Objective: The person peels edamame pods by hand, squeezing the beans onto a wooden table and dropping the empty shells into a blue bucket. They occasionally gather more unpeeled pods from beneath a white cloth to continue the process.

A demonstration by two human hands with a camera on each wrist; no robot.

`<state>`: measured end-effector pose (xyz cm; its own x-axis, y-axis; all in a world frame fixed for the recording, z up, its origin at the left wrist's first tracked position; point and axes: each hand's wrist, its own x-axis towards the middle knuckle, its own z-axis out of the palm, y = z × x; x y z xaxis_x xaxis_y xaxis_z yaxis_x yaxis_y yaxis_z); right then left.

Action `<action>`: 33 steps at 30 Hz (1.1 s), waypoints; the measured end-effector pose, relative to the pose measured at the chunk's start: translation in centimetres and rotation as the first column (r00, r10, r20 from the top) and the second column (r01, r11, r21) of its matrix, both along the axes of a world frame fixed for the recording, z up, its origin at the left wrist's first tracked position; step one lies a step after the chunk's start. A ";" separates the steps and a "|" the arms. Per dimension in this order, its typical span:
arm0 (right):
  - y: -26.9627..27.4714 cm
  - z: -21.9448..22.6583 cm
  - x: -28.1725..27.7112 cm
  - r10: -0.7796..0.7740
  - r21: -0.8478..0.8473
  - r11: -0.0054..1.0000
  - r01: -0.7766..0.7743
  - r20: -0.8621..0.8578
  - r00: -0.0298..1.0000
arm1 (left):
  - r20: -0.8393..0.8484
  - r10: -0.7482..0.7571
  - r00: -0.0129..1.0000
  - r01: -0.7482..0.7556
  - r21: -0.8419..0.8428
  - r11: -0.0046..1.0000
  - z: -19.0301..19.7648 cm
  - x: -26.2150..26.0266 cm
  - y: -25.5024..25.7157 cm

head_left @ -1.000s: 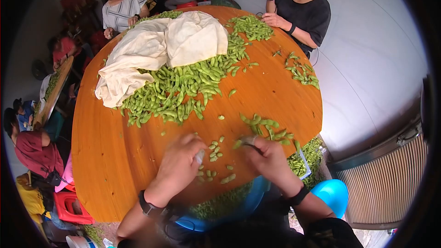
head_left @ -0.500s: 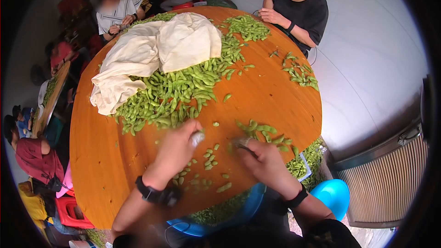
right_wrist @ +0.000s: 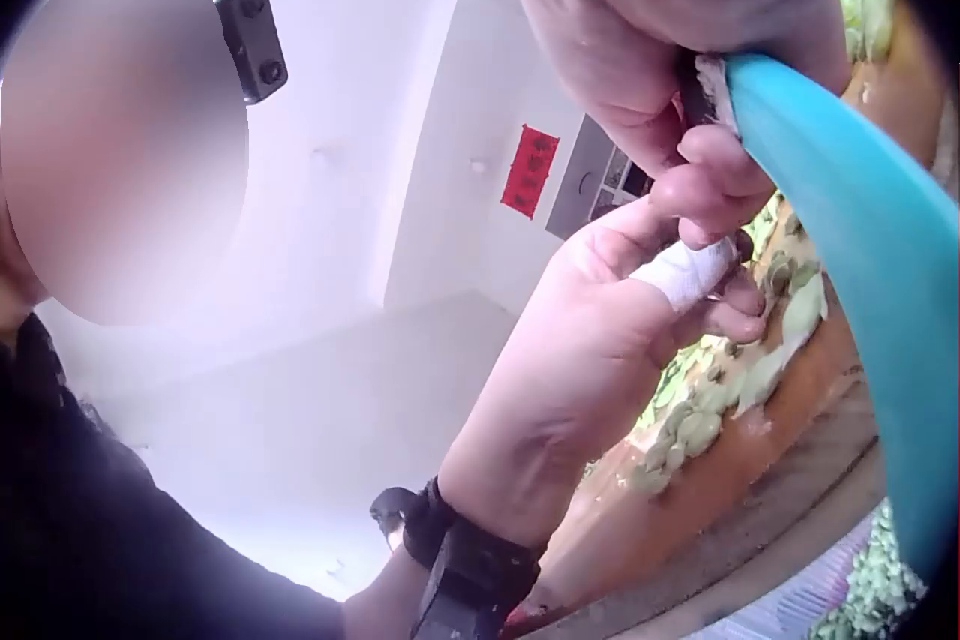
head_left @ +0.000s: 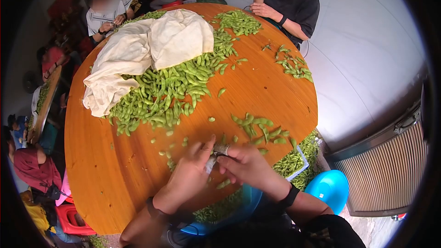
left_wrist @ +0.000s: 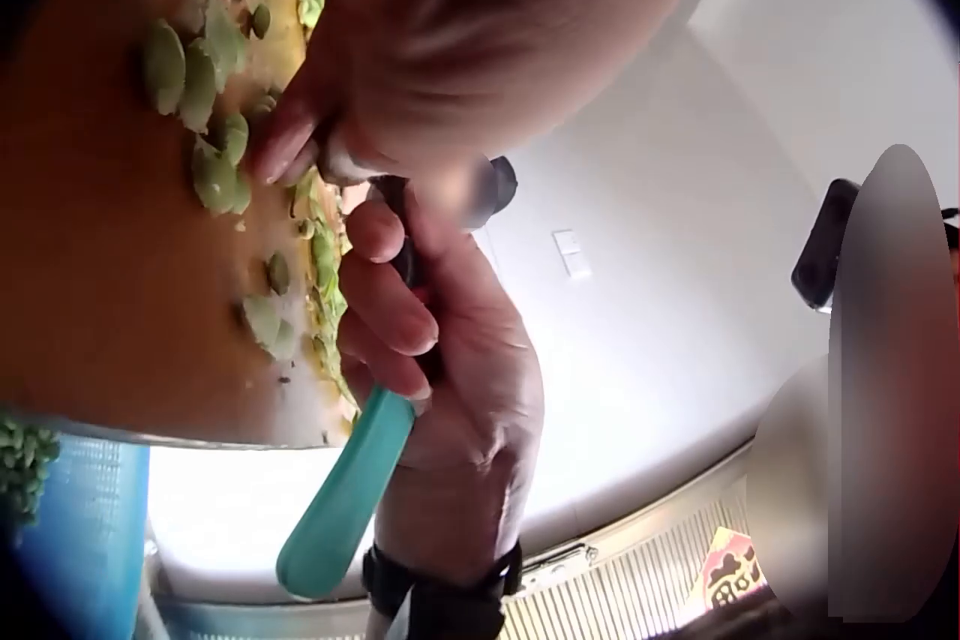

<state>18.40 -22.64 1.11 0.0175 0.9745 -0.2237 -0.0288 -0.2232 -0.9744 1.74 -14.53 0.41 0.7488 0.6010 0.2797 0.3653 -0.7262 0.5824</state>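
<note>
I am holding my two hands together at the near edge of the table (head_left: pixel 115 165), fingertips meeting over the scattered beans (head_left: pixel 177 149). My right hand (head_left: pixel 245 167) is curling round a knife (left_wrist: pixel 348 498) with a teal handle, which sticks out below my palm. My left hand (head_left: pixel 190 179), with a taped finger (right_wrist: pixel 683 273), is pinching something small against the blade end; I cannot tell what it is, as my fingers are hiding it. Loose pods (head_left: pixel 259 128) are lying just beyond my right hand. The big pile (head_left: pixel 170 87) is sitting mid-table, well apart, half under a cloth (head_left: pixel 147 48). A blue basin (head_left: pixel 220 209) is sitting below the edge beneath my wrists.
</note>
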 end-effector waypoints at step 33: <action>-1.0 0.2 -3.3 -0.287 0.169 0.946 0.275 0.052 0.956 | 0.296 0.028 0.955 0.243 -0.830 0.502 0.0 -0.7 1.8</action>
